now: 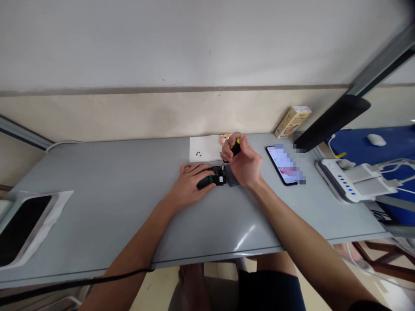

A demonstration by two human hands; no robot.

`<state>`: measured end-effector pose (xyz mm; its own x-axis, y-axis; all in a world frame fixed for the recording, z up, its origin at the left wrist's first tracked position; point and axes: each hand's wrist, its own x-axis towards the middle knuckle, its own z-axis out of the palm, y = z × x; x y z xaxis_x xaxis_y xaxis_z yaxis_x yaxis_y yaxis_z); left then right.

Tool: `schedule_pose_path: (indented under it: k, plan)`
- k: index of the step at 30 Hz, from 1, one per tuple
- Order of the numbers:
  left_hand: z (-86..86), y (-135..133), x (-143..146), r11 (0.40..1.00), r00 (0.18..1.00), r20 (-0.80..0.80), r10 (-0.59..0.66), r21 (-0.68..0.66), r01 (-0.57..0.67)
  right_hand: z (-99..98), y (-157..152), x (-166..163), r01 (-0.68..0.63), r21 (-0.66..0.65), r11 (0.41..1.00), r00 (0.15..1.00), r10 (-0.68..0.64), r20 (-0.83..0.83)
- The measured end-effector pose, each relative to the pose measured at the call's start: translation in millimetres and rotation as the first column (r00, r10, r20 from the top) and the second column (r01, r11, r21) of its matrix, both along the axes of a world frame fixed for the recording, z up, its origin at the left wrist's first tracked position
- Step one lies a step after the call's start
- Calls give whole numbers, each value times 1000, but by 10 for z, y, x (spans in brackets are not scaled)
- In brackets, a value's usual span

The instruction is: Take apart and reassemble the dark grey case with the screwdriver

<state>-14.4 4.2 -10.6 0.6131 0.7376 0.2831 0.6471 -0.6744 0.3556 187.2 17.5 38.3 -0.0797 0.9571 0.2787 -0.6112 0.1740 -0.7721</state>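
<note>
A black device with a bit of green circuit board showing (pixel 220 179) lies on the grey table. My left hand (pixel 191 183) grips it from the left, fingers over the far side and thumb along the near side. In my right hand (pixel 244 162) is a screwdriver with a black and yellow handle (pixel 236 148), tilted, its shaft pointing down at the device. Whether the tip touches cannot be made out. A dark grey block-like piece (pixel 231 176) sits under my right hand, partly hidden by it. Behind, several tiny black screws (pixel 198 153) rest on white paper (pixel 207 144).
Right of my hands lies a phone with its screen lit (pixel 283 164). Farther right are a white power strip with plugs (pixel 340 179), a black post (pixel 330 123) and a yellow carton (pixel 292 121). A dark-screened tablet-like device (pixel 24 224) is at far left.
</note>
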Motion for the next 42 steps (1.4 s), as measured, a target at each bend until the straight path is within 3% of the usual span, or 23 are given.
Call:
schedule_pose_path:
  k: [5,11,23,30,42]
  plan:
    - [9,3,0,1000,1000,-5,-3,-11,3,-16,9,-8,-51,1,999,998,51,-32]
    - [5,-2,0,1000,1000,-2,4,-11,-4,5,11,-5,18,-69,997,999,-14,49]
    - [10,-5,8,1000,1000,5,5,-9,-5,8,0,-15,-29,-29,999,999,29,14]
    - [18,-4,13,1000,1000,-4,3,-18,-3,22,2,-18,42,-64,997,998,-39,41]
    - [8,1,10,1000,1000,-2,8,-11,-8,8,15,-16,19,-47,999,1000,-18,20]
